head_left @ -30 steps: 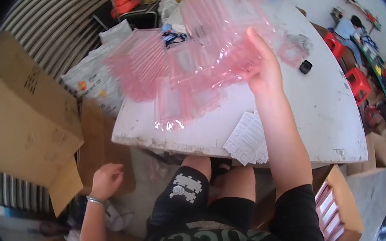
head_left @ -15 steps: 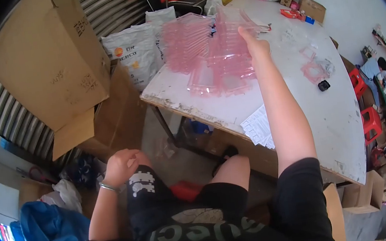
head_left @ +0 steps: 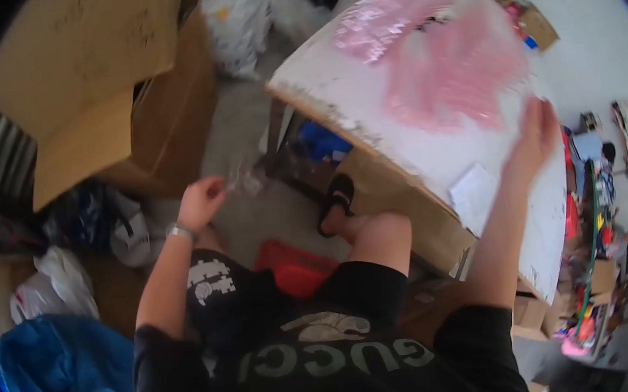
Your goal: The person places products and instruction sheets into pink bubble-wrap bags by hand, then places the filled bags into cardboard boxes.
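Two hands show, well apart. The right hand (head_left: 536, 139) hangs over the near edge of the white worktop (head_left: 333, 96), fingers loosely spread, blurred; whether it grips anything I cannot tell. Just beyond it a blurred heap of pink plastic bags (head_left: 455, 69) lies across the middle of the worktop, with a second pink stack (head_left: 385, 11) toward the far edge. A white paper sheet (head_left: 472, 190) lies at the near edge beside the wrist. The left hand (head_left: 201, 200) is lowered off the worktop's left side, fingers pinched on a small clear plastic piece (head_left: 243, 179).
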